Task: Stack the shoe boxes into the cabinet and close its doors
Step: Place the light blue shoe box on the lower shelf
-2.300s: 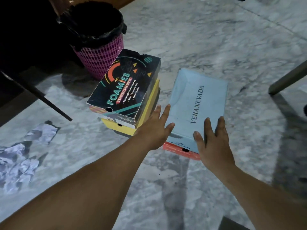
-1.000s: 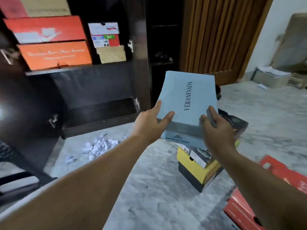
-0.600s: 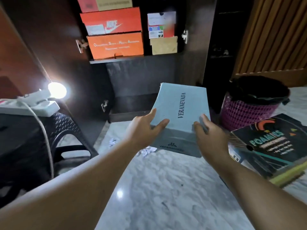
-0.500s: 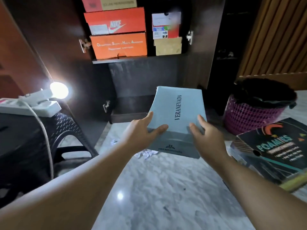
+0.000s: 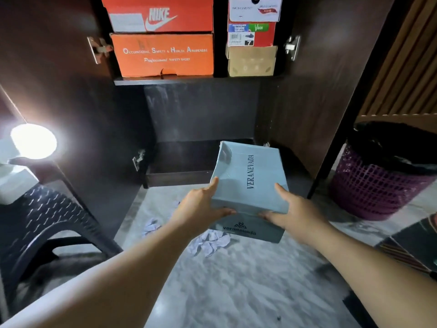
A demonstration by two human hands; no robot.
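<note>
Gripping the blue box (image 5: pixel 248 183) w/ both hands (image 5: pixel 201 207), near end only, so it slides onto cabinet's bottom shelf (image 5: pixel 182 157), right side.

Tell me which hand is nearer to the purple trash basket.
Right. The right hand grips the pale blue shoe box on the side facing the purple trash basket; the left hand holds the box's far side, farther from the basket.

I see a marble floor (image 5: pixel 236 292) with crumpled paper (image 5: pixel 209 242), a bin (image 5: pixel 369 185) and a stool (image 5: pixel 47 223) on it. The upper shelf (image 5: pixel 165 80) carries an orange box (image 5: pixel 163 54) and a tan box (image 5: pixel 251 61), each with boxes stacked on top.
</note>
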